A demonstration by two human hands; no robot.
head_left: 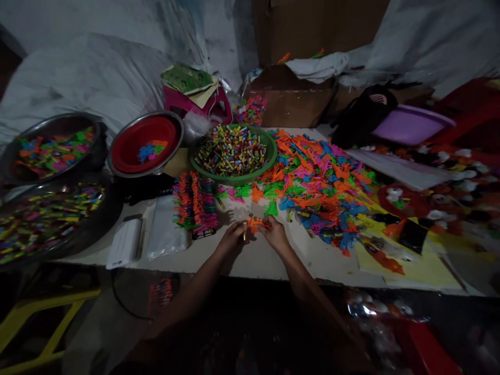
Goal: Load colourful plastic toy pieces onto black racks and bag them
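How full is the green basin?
Well filled: the green basin holds a broad heap of small multicoloured pieces that hides its bottom.

Along the back left, crumpled white sheeting (89, 73) hangs in dim light. Beside it, a magenta plastic object (175, 100) carries a green printed packet (187, 78). Behind the middle of the pale worktop (253, 263) sits a brown cardboard box (291, 107), a rumpled white cloth (320, 67) over its top. To the right, a black bag (361, 117) stands next to a lilac plastic basin (414, 124). Front left, a white rectangular block (124, 242) lies near flat clear plastic bags (167, 229). Below, lower left, stands a yellow plastic frame (39, 333).
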